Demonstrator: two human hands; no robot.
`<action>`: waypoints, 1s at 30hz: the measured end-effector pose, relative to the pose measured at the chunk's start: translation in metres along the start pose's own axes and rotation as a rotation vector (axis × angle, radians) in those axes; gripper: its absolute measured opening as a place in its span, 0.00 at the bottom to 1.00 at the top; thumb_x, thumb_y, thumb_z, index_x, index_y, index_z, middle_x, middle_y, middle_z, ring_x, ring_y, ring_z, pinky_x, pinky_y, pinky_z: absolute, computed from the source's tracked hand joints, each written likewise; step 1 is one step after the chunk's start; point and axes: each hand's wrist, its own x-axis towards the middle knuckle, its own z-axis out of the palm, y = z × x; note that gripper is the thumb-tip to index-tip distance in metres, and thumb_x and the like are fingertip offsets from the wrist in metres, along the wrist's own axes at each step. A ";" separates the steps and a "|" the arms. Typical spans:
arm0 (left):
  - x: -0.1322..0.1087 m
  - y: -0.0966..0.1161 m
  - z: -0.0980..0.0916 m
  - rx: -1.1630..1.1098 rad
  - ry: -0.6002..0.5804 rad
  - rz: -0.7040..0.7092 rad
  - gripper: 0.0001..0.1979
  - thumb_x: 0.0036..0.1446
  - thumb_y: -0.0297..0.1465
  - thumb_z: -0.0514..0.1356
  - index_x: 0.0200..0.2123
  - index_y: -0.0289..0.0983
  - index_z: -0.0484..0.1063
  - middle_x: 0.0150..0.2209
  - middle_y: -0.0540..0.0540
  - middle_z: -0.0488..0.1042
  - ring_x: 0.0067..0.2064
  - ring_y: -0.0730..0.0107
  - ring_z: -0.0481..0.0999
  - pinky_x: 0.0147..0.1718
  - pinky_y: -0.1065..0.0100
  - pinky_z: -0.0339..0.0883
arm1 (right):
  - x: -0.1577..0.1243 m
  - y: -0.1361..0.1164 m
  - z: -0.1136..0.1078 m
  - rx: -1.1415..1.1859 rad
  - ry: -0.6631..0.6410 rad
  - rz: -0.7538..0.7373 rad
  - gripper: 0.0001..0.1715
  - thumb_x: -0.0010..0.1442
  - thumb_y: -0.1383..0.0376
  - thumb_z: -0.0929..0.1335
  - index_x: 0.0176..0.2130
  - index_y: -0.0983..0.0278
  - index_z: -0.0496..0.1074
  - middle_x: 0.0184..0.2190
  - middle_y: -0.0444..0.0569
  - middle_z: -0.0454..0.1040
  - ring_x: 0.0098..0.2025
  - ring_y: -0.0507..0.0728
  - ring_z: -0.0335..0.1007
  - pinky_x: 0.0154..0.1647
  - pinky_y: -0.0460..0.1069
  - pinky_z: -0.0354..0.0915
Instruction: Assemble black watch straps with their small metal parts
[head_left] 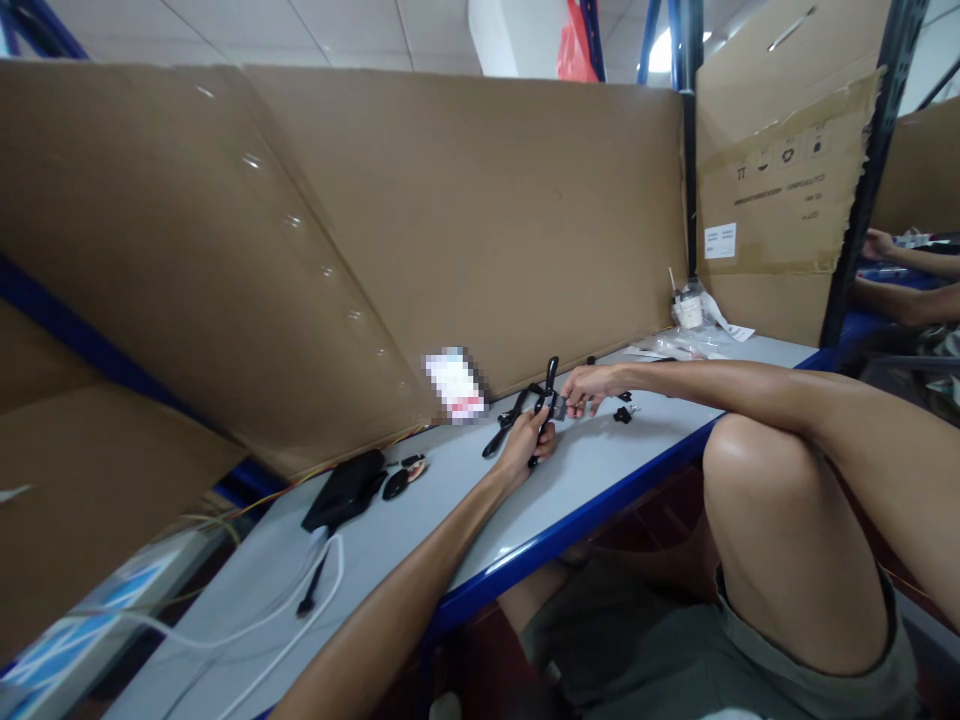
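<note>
My left hand (527, 445) is closed around a long, glossy black part with a rounded end (553, 372), held upright just above the table. Beside it, the bent fingers of my right hand (590, 386) are at a small dark grey piece (557, 407) against that part; whether they grip it or only touch it is unclear. Behind my left hand lies another slender black part (495, 441) of similar look. To the right, below my right wrist, small black pieces (622, 413) rest on the grey tabletop (592, 465).
A blurred-out bright screen (455, 385) leans against the cardboard wall (480, 220). Leftward lie black oval pieces (396, 485), a black case (346, 488) and a white cable (337, 565). Clear plastic bags (679, 345) and a white container (688, 310) stand far right. Another person's hand (879, 244) shows beyond.
</note>
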 end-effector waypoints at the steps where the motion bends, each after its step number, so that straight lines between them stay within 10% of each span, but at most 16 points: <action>1: -0.001 0.000 0.001 0.013 -0.022 -0.005 0.28 0.56 0.54 0.69 0.33 0.42 0.57 0.19 0.62 0.56 0.14 0.83 0.49 0.14 0.76 0.43 | 0.000 0.001 0.000 0.001 0.000 0.000 0.06 0.60 0.74 0.69 0.31 0.68 0.71 0.31 0.48 0.79 0.33 0.52 0.75 0.35 0.47 0.70; 30: 0.001 -0.003 -0.001 0.093 0.043 0.029 0.23 0.61 0.49 0.65 0.34 0.42 0.57 0.20 0.59 0.61 0.15 0.81 0.53 0.13 0.77 0.44 | 0.002 0.003 0.007 0.073 0.116 -0.055 0.10 0.56 0.72 0.72 0.29 0.65 0.67 0.33 0.52 0.82 0.33 0.53 0.76 0.34 0.46 0.71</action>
